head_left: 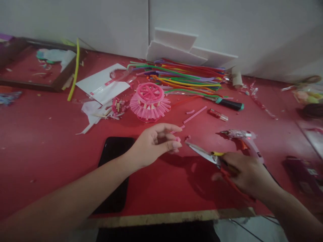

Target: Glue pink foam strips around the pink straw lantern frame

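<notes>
Between the thumb and fingers of my left hand (157,141) is a small pink piece (178,139), its full shape partly covered. My right hand (244,171) grips a pair of scissors (203,153), whose blades point left toward my left fingers. The blades are apart from the pink piece. Short pink sticks, perhaps pipe cleaner lengths (195,115), lie on the red table just beyond. Behind my left hand stands a round pink craft piece (150,101) with a spoked top and a pleated skirt. A black phone (114,188) lies partly under my left forearm.
A glue gun (242,136) rests beyond my right hand. Colourful pipe cleaners (186,77) are heaped at the back, near a cutter (229,104) and a red lighter-like object (218,115). White paper (103,89) and scraps lie left; a brown frame (32,85) is farther left.
</notes>
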The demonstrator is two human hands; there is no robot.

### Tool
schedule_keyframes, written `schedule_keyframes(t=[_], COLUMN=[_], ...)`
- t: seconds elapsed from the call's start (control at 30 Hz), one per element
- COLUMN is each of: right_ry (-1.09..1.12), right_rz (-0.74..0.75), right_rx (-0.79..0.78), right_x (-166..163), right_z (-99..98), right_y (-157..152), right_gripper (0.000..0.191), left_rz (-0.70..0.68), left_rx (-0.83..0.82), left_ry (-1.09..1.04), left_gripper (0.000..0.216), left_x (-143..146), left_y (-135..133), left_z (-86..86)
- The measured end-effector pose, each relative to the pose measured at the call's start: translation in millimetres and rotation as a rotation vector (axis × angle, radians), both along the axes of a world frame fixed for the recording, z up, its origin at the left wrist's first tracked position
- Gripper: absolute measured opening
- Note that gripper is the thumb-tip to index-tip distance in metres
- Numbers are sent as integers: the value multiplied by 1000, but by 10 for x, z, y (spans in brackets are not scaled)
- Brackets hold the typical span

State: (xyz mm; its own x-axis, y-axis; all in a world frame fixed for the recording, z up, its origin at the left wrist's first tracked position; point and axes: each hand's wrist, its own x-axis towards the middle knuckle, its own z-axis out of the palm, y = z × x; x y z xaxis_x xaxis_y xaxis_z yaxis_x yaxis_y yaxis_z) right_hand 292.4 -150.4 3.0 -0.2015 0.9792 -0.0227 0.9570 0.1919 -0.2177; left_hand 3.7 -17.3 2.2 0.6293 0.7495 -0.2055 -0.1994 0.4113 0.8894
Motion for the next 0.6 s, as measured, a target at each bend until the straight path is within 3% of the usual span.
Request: schedule_keyframes(t=[0.1,0.2,0.33,0.4,0.5,0.6], right_ry=[-52,-7,104,168,225,167], right_rz=[88,95,147,194,105,-6], right_rx=[-99,-141,-121,-126,-6,127], right_x=[-36,-123,-226,-279,-395,-546], right_z=[-62,-85,32,128,209,148], right_y=[-41,-50,-33,21,209,486], right_gripper=[39,23,41,40,30,22], left_rz=[153,222,294,299,293,294], left_rx=[104,116,53,46,68,91], left_ry=[-62,-43,8,11,31,63], left_gripper=[18,13,20,21,21,24], left_x=[-1,2,7,7,5,-3], left_y=[-7,-4,29,43,51,52], left_z=[9,8,-19,-40,-67,-72])
